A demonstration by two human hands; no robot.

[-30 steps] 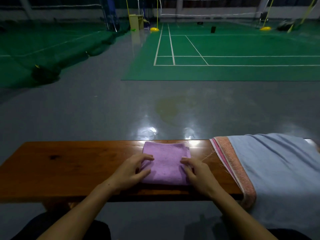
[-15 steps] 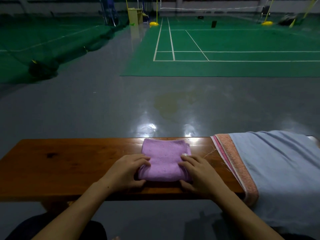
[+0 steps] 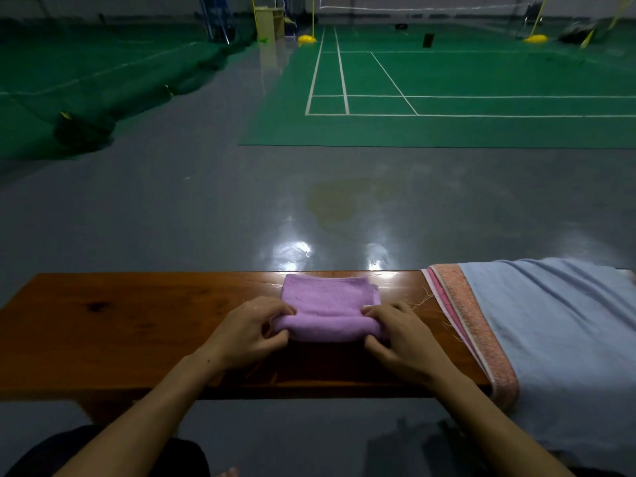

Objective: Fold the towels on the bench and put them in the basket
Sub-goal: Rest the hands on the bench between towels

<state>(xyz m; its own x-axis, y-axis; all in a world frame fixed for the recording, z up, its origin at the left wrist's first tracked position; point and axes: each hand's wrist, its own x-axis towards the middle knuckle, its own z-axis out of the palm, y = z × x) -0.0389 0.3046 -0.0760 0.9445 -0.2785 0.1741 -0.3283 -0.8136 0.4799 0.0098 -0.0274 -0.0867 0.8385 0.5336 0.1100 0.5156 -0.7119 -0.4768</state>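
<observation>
A small purple towel (image 3: pixel 327 304), folded into a thick pad, lies near the middle of the wooden bench (image 3: pixel 120 325). My left hand (image 3: pixel 246 333) pinches its near left corner and my right hand (image 3: pixel 402 335) pinches its near right corner, with the near edge rolled up between them. A large pale blue towel (image 3: pixel 557 339) with a pink woven border lies spread over the bench's right end and hangs over its front. No basket is in view.
Grey glossy floor lies beyond the bench, then a green badminton court (image 3: pixel 447 98) with white lines. A rolled dark net (image 3: pixel 82 129) lies on the floor at far left. My knees show below the bench's front edge.
Both hands have closed on the purple towel's near corners and lifted its near edge, rolling it up and away from me. The blue towel has not moved.
</observation>
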